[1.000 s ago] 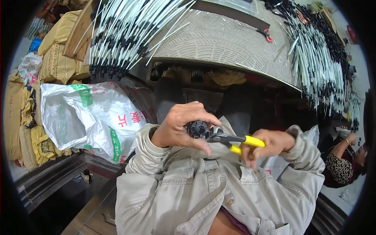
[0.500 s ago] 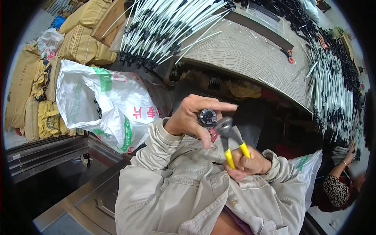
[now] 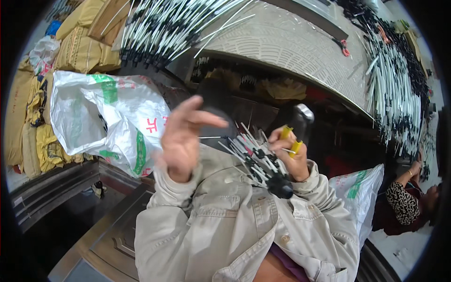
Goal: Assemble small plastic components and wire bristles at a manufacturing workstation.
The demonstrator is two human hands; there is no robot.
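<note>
My right hand (image 3: 297, 159) is closed round a pair of end-cutting pliers with yellow handles (image 3: 296, 146); their metal head (image 3: 305, 113) points away from me and is blurred. Against that hand, over my lap, slants a bundle of thin pale rods with black fittings (image 3: 263, 165), ending in a dark rounded piece (image 3: 280, 186) at its near end. Whether the right fingers also touch a rod is unclear. My left hand (image 3: 184, 141) is raised to the left of the bundle, smeared by motion, its fingers spread and holding nothing.
A white woven sack (image 3: 123, 113) gapes at my left, beside stacked yellow sacks (image 3: 82, 49). Ahead, a patterned worktable (image 3: 272, 42) bears heaps of white rods (image 3: 162, 30) and red-handled scissors (image 3: 345, 48). At far right, another person (image 3: 404, 199) reaches toward more rods (image 3: 394, 89).
My left hand has moved left, away from the round black piece it held, and opened. The rod bundle now lies tilted over my lap. My right hand, with the pliers, has risen.
</note>
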